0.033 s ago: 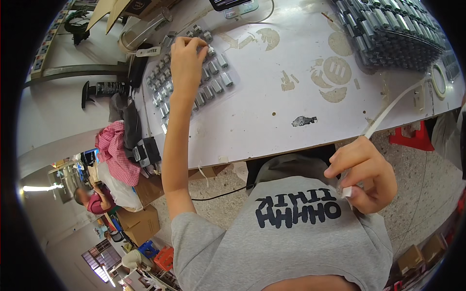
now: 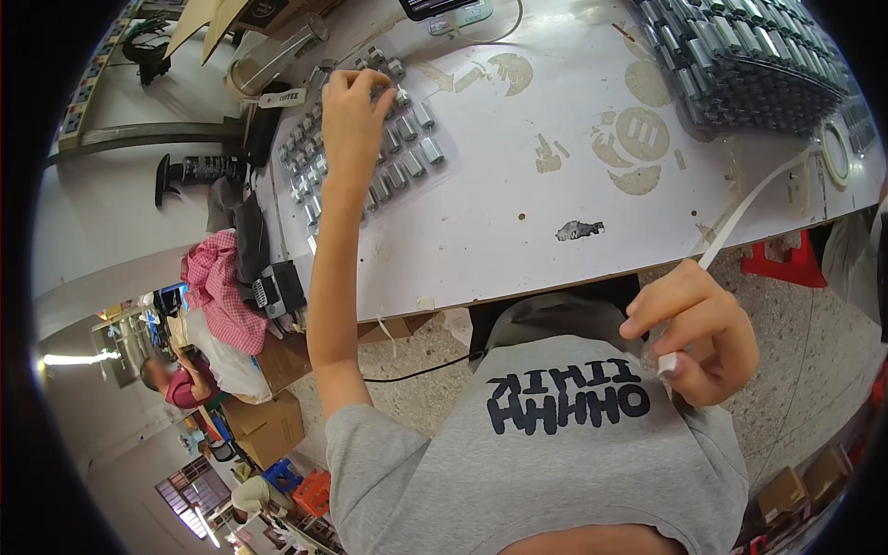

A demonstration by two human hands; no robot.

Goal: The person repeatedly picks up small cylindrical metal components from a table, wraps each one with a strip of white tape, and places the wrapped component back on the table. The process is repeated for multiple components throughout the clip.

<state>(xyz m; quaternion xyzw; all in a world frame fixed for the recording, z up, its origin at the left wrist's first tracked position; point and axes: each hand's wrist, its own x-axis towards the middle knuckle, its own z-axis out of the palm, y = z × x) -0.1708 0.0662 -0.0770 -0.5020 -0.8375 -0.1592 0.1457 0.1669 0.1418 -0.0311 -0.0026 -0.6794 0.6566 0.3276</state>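
Observation:
My left hand reaches over a clear tray of short silvery metal cylinders on the table's left part. Its fingers curl down among them, the thumb close to a cylinder with a white bit on it. What the fingertips pinch, if anything, is hidden. In front of my shirt, my right hand is closed round a narrow white tape strip. The strip's short end pokes out by the thumb, while the rest runs up over the table edge towards a tape roll.
Stacked trays of more metal cylinders fill the far right of the white table. A phone lies at the back. On the left are a spray bottle and a pink checked cloth. A red stool stands beyond the table's front edge.
My right hand and the tape strip have shifted very slightly to the right. My left hand has hardly moved.

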